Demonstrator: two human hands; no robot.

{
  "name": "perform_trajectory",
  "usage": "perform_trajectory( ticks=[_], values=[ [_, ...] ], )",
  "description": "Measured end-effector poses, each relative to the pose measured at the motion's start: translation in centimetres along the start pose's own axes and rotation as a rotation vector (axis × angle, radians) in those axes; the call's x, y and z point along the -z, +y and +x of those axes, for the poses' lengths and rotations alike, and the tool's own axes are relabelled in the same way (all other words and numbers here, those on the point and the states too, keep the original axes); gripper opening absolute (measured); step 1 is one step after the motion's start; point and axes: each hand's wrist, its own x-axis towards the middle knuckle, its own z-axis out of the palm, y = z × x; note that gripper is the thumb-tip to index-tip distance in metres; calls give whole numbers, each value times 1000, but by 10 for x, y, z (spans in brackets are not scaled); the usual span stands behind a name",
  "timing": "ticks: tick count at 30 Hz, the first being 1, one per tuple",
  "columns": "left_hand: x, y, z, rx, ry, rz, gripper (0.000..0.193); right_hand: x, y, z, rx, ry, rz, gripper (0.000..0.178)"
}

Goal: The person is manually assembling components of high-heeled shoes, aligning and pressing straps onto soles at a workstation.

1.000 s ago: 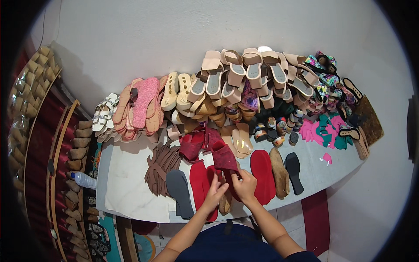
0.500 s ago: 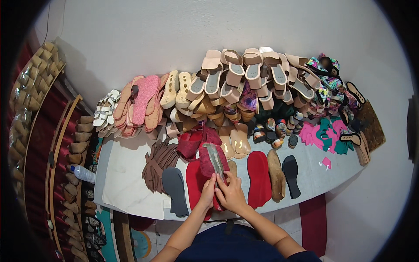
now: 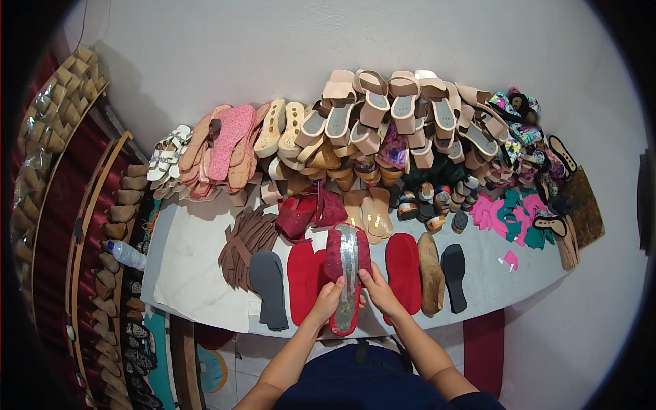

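A red, unfinished sandal [image 3: 347, 263] is held over the table's front edge with its underside up. Down the middle of that underside runs a shiny grey strip, and the patterned red upper is folded in along both sides. My left hand [image 3: 329, 299] grips its left edge, thumb on top. On the right edge is my right hand [image 3: 380, 291], thumb likewise on top; the fingers underneath are mostly hidden. Red soles [image 3: 301, 277] lie left of it and more red soles [image 3: 404, 273] right of it. Outside these are a grey sole [image 3: 268, 287] and a wooden shoe last [image 3: 431, 273].
Brown strips [image 3: 242, 246], red fabric uppers [image 3: 298, 213], beige insoles [image 3: 376, 217] and a black sole [image 3: 453, 277] lie on the table [image 3: 198, 301]. Heeled sandals [image 3: 403, 109] are piled along the wall. Pink and green scraps [image 3: 512, 215] lie right; shelved lasts [image 3: 126, 215] and a bottle [image 3: 126, 254] stand left.
The red sandal has turned so its grey underside faces up more fully. My hands have moved apart, from close together at its near part to its two side edges.
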Motion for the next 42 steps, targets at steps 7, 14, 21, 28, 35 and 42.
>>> perform_trajectory(
  ticks=[7,14,21,28,35,42],
  values=[
    [-1,-7,6,10,34,60,47,5,14,6,103,55,-157,51],
    [17,-3,-7,-56,92,-84,41,-11,27,24,53,86,-162,43],
    [81,28,-33,-246,295,-247,64,-52,38,35,116,113,-158,30],
    [147,58,-68,-236,314,-207,74,-135,63,48,117,-32,-579,37],
    [197,79,-85,-206,205,-188,75,-206,82,43,56,92,-1076,75],
    [228,90,-91,-149,126,-153,75,-229,98,38,40,243,-1201,75]
  ],
)
